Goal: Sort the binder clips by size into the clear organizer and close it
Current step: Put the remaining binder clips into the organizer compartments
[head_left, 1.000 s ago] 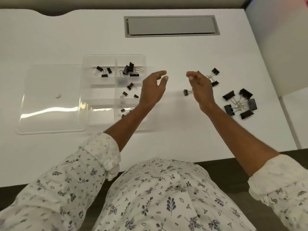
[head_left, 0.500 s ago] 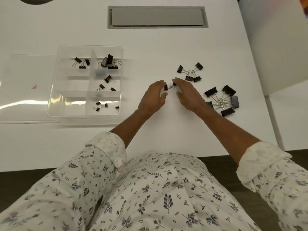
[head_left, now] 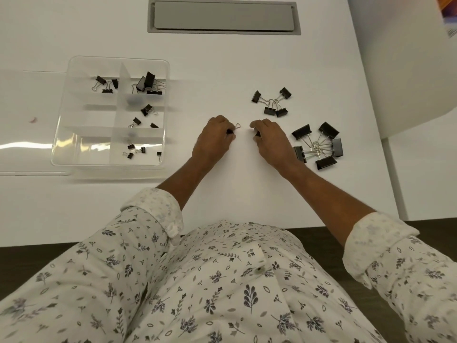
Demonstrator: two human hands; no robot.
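The clear organizer (head_left: 61,134) lies open on the white table at the left, with black binder clips in several compartments. Its lid (head_left: 22,144) lies flat to the left of it. My left hand (head_left: 216,139) pinches a small black binder clip (head_left: 233,129) at mid-table, its wire loop sticking out. A hand's width to the right, my right hand (head_left: 269,142) pinches another small black clip (head_left: 256,134), mostly hidden by the fingers. A cluster of medium clips (head_left: 272,102) lies behind my right hand. A ring of large clips (head_left: 317,144) lies to its right.
A grey cable hatch (head_left: 223,16) is set into the table at the back. A white partition (head_left: 408,58) stands along the right edge. The table's near edge runs just above my patterned shirt.
Both hands came down to the table and met on a joined pair of small clips. They have now drawn apart, each holding one clip. The camera shifted right.
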